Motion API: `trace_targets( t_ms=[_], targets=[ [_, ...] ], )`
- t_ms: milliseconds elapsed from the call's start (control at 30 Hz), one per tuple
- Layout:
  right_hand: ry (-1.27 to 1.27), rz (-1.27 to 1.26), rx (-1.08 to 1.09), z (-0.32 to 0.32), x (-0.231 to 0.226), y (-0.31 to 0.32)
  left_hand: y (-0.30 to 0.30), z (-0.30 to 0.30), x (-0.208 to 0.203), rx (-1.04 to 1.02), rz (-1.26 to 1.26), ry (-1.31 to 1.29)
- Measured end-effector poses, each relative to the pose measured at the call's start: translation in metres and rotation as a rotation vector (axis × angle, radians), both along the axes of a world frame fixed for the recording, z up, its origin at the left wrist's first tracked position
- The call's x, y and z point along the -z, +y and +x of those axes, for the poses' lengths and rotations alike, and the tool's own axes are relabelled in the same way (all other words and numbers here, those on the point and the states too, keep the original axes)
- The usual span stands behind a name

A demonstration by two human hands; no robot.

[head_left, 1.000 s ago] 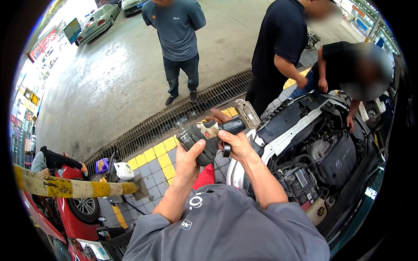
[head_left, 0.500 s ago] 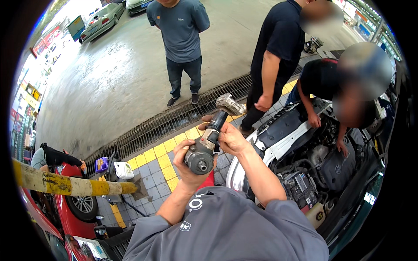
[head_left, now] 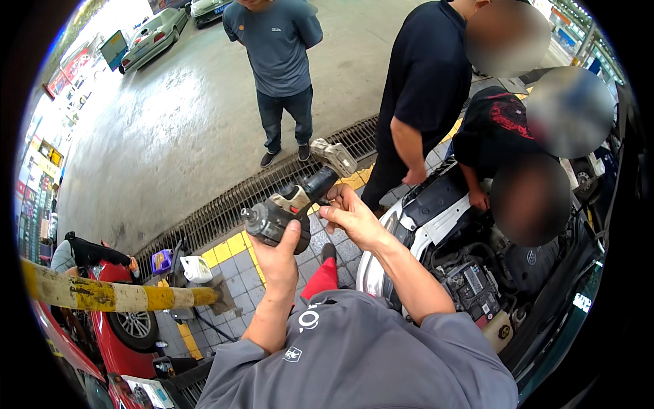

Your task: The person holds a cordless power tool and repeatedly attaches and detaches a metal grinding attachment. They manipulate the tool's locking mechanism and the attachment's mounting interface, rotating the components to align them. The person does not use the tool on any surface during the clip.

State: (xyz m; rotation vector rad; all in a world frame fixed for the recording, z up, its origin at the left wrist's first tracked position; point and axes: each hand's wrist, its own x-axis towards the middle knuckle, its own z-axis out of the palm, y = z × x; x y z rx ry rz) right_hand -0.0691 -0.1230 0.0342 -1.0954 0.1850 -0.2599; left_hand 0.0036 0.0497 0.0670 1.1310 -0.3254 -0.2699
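Note:
A dark cordless impact wrench [head_left: 271, 221] is held in front of my chest, tilted, its square drive pointing left. My left hand [head_left: 275, 262] wraps round its motor housing from below, thumb on the near side. My right hand [head_left: 357, 219] is closed at the black grip, fingertips against its underside near the trigger. At the grip's far end sits a worn pale battery pack [head_left: 334, 157]. Part of the right fingers is hidden behind the tool.
An open engine bay [head_left: 470, 293] lies right, where a person in black [head_left: 501, 123] leans in. A person in a dark shirt [head_left: 426, 75] stands beside it; another in grey [head_left: 276, 51] stands beyond the drain grate [head_left: 211, 211]. A yellow-white pole [head_left: 122, 293] and red car [head_left: 109, 341] are left.
The impact wrench has swung, its drive end turning from facing me to pointing left and rising. My left hand now cups it from below; my right hand has shifted down slightly along the grip.

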Motion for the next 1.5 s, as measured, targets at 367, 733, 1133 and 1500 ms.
trace_targets(
  t_ms=[367, 733, 1133, 1500],
  targets=[
    [0.1, 0.115, 0.161, 0.01, -0.025, 0.019, 0.003, 0.013, 0.0, 0.195, -0.123, 0.219],
    [0.075, 0.142, 0.247, 0.034, -0.008, 0.019, -0.006, 0.034, 0.01, 0.217, -0.15, 0.232],
    [0.037, -0.106, 0.285, 0.044, -0.002, 0.027, 0.0, 0.04, 0.028, 0.145, -0.153, 0.186],
    [-0.017, 0.003, 0.231, 0.046, -0.003, 0.027, 0.006, 0.042, 0.015, 0.206, -0.153, 0.187]
  ],
)
